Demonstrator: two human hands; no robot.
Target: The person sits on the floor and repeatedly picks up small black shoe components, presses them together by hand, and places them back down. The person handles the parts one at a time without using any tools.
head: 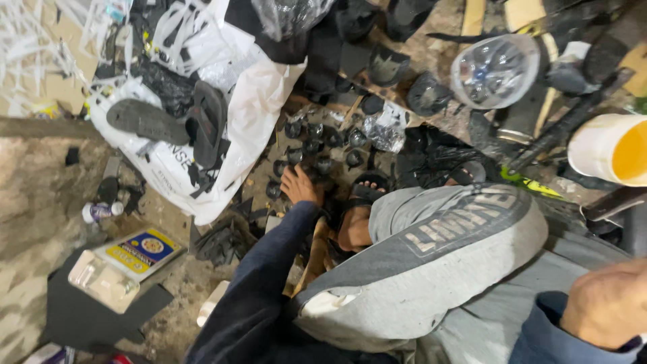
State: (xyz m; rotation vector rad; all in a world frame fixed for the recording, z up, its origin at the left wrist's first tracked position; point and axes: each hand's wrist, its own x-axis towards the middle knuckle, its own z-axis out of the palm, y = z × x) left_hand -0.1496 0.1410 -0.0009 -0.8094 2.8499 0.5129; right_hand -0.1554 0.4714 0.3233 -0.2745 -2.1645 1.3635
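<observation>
The left hand, at the end of a dark blue sleeve, reaches down to the dirty floor with its fingers curled loosely among a cluster of small black rubber pieces; whether it grips one of them I cannot tell. The pieces lie scattered just ahead of the person's foot in a black sandal, which pokes out from under a grey trouser knee printed with pale block letters.

The right hand rests at the lower right edge on the grey trouser leg, closed into a loose fist, holding nothing that shows.

To the left of the rubber pieces a large white plastic sack with black lettering lies open, and two worn black shoe soles rest on top of it. Beside the pieces sits a small crumpled clear plastic bag.

At the lower left, a flat rectangular carton, yellow and blue with a round emblem, lies on a dark sheet, with a clear plastic blister tray touching its near end. A small white bottle with a purple label lies on its side well apart from them.

At the upper right are a clear round plastic lid and, at the edge, a white bucket with a yellow inside.
</observation>
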